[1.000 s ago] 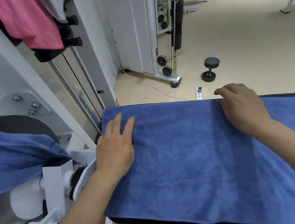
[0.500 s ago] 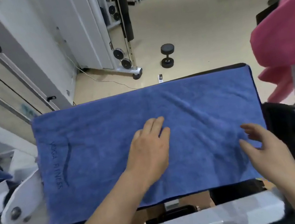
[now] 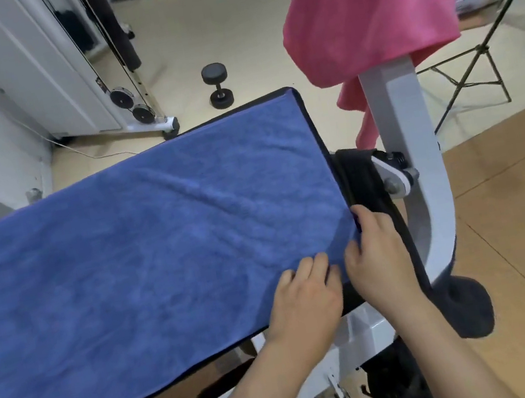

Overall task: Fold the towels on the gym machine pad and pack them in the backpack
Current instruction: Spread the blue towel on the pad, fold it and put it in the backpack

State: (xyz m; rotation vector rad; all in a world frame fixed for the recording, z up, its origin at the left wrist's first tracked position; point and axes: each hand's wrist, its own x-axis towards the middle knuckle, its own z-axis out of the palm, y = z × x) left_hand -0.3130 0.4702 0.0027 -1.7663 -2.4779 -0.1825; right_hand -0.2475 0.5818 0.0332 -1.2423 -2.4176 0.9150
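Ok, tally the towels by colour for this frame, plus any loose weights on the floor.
blue towel: 1
pink towel: 1
dumbbell: 1
Total: 3

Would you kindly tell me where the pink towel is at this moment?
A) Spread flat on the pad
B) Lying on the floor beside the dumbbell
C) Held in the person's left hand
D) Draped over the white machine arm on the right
D: the pink towel hangs over the top of the white machine arm, while it is the blue towel that lies spread on the pad.
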